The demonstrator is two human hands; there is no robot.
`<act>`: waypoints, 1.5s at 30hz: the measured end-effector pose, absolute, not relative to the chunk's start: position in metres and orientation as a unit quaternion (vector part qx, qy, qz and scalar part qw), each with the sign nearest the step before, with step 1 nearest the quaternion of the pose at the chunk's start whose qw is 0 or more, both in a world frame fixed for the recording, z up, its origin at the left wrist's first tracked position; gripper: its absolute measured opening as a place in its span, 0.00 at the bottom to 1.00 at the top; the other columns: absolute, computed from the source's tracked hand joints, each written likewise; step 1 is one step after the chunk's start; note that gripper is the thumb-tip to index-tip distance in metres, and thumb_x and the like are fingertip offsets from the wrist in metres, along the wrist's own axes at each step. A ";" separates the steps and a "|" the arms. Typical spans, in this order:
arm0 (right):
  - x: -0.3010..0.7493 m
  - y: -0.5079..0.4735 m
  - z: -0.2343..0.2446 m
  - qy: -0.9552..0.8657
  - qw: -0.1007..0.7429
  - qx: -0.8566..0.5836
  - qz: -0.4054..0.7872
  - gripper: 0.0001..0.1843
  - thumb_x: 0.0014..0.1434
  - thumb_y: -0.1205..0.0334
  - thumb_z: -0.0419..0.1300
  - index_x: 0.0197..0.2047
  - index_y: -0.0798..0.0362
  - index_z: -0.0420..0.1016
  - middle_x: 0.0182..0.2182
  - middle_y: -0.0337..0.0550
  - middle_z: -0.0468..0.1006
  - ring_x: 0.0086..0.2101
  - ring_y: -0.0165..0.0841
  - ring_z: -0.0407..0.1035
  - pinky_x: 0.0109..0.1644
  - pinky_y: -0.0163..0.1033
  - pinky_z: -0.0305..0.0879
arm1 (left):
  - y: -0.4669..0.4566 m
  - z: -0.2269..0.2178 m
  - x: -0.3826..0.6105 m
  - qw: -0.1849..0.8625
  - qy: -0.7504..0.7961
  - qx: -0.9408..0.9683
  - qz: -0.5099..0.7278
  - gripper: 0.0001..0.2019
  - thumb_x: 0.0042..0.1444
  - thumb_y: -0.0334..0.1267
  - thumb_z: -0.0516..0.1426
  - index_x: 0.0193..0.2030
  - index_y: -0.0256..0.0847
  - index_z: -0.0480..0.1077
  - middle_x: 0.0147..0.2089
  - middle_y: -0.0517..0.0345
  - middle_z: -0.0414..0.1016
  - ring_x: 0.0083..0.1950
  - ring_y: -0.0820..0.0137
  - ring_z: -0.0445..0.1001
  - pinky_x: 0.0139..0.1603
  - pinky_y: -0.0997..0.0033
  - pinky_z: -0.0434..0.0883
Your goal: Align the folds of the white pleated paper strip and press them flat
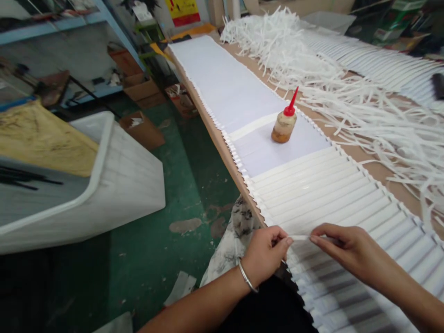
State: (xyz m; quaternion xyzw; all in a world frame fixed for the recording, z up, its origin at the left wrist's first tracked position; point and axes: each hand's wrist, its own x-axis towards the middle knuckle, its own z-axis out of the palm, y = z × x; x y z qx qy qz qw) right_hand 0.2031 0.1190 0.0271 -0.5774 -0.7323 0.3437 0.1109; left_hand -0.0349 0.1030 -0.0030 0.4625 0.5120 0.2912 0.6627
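Glue bottle (284,124) stands on the sheet (222,83), beyond the laid strips (329,189)

I see a long brown workbench (376,169) running away from me, with a white sheet (222,83) laid flat along its near edge. On the closer part of that sheet lie overlapping white strips (333,194) side by side across it, and a small glue bottle (284,125) with a red pointed cap stands upright on the bare sheet just beyond the strips. Further across the bench I note a loose tangled pile of white paper strips (347,88), and past it another row of white strips (381,64) laid in order.
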 end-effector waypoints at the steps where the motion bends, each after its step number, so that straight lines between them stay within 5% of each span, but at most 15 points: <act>1: 0.197 0.126 0.027 -0.740 0.094 -0.565 0.352 0.25 0.69 0.38 0.56 0.38 0.47 0.84 0.24 0.39 0.79 0.24 0.32 0.71 0.29 0.36 0.64 | 0.106 -0.005 -0.038 0.656 0.520 0.457 0.301 0.11 0.63 0.44 0.58 0.33 0.41 0.70 0.22 0.65 0.69 0.20 0.75 0.63 0.26 0.75 0.61; 6: 0.169 0.155 0.028 -0.757 0.101 -0.534 0.362 0.19 0.69 0.44 0.56 0.42 0.46 0.84 0.37 0.42 0.86 0.36 0.36 0.79 0.40 0.39 0.71 | 0.119 -0.011 -0.052 0.624 0.541 0.450 0.340 0.12 0.61 0.45 0.59 0.32 0.40 0.71 0.23 0.63 0.70 0.24 0.74 0.65 0.28 0.75 0.62; 13: 0.149 0.189 0.021 -0.728 0.068 -0.575 0.366 0.20 0.65 0.41 0.57 0.34 0.48 0.79 0.24 0.39 0.79 0.26 0.34 0.72 0.31 0.39 0.64 | 0.137 -0.023 -0.065 0.572 0.564 0.476 0.358 0.11 0.64 0.43 0.57 0.34 0.39 0.74 0.25 0.63 0.71 0.27 0.73 0.68 0.31 0.74 0.63; 19: 0.142 0.205 0.014 -0.741 0.056 -0.599 0.299 0.19 0.63 0.43 0.57 0.33 0.47 0.79 0.23 0.39 0.79 0.22 0.33 0.69 0.29 0.39 0.60 | 0.138 -0.028 -0.080 0.491 0.592 0.534 0.351 0.10 0.67 0.40 0.56 0.37 0.41 0.75 0.28 0.62 0.74 0.30 0.71 0.72 0.33 0.72 0.64; 26: 0.142 0.212 0.010 -0.752 0.039 -0.601 0.268 0.17 0.61 0.44 0.57 0.32 0.47 0.78 0.22 0.39 0.78 0.20 0.33 0.66 0.28 0.40 0.57 | 0.131 -0.022 -0.083 0.393 0.560 0.665 0.300 0.14 0.72 0.37 0.52 0.55 0.42 0.77 0.49 0.51 0.83 0.48 0.63 0.81 0.49 0.64 0.74; 31: 0.144 0.213 0.009 -0.745 0.031 -0.609 0.269 0.17 0.62 0.45 0.57 0.33 0.46 0.78 0.26 0.40 0.82 0.26 0.36 0.74 0.32 0.40 0.61 | 0.134 -0.019 -0.080 0.209 0.532 0.809 0.136 0.20 0.74 0.35 0.49 0.69 0.45 0.69 0.44 0.56 0.81 0.38 0.63 0.81 0.35 0.63 0.75; 38: 0.138 0.215 0.010 -0.753 0.003 -0.609 0.248 0.15 0.62 0.47 0.57 0.35 0.47 0.79 0.26 0.41 0.82 0.29 0.38 0.76 0.34 0.41 0.63 | 0.138 -0.017 -0.075 0.160 0.536 0.826 0.068 0.22 0.74 0.36 0.53 0.72 0.45 0.65 0.43 0.57 0.80 0.38 0.64 0.81 0.32 0.64 0.73; 45: 0.205 0.242 0.026 -0.735 0.002 -0.632 0.245 0.35 0.58 0.23 0.53 0.32 0.46 0.79 0.24 0.44 0.80 0.24 0.38 0.71 0.30 0.43 0.62 | 0.138 -0.015 -0.072 0.153 0.540 0.826 0.055 0.22 0.71 0.34 0.54 0.70 0.42 0.66 0.42 0.54 0.80 0.38 0.63 0.81 0.32 0.64 0.73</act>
